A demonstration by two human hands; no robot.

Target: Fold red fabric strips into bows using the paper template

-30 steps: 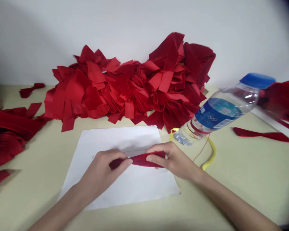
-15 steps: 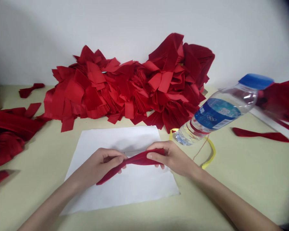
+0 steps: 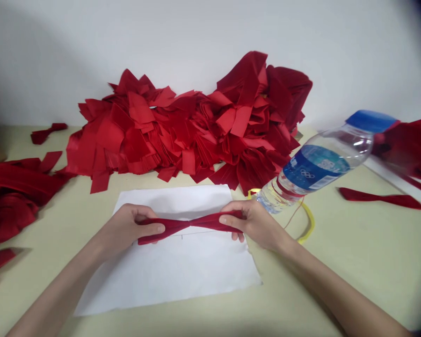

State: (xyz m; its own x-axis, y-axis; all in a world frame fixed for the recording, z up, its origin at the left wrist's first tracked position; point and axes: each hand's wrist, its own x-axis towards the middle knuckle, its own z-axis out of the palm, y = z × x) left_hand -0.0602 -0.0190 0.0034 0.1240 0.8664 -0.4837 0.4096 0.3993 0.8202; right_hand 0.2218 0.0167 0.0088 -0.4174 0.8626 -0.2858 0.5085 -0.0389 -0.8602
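Note:
A dark red fabric bow [image 3: 189, 223], pinched narrow at its middle, stretches level between my hands. My left hand [image 3: 135, 229] is closed on its left end, thumb on top. At the other end my right hand [image 3: 247, 222] grips the fabric between thumb and fingers. Beneath the bow lies a white sheet of paper [image 3: 175, 276] with a thin ruled line and short tick marks. Some fingertips of both hands are hidden behind the fabric.
Behind the paper rises a big heap of red fabric pieces [image 3: 182, 135]. A water bottle [image 3: 312, 161] leans at the right beside a yellow cord [image 3: 310, 222]. Another red bow [image 3: 382, 197] lies far right, one more bow [image 3: 48, 133] back left. Red strips [image 3: 14, 196] pile at the left.
My left hand has slid from the bow's pinched middle outward to its left end. The bow, tilted before, is now nearly level and a little higher in view. The paper's lower left corner has shifted left.

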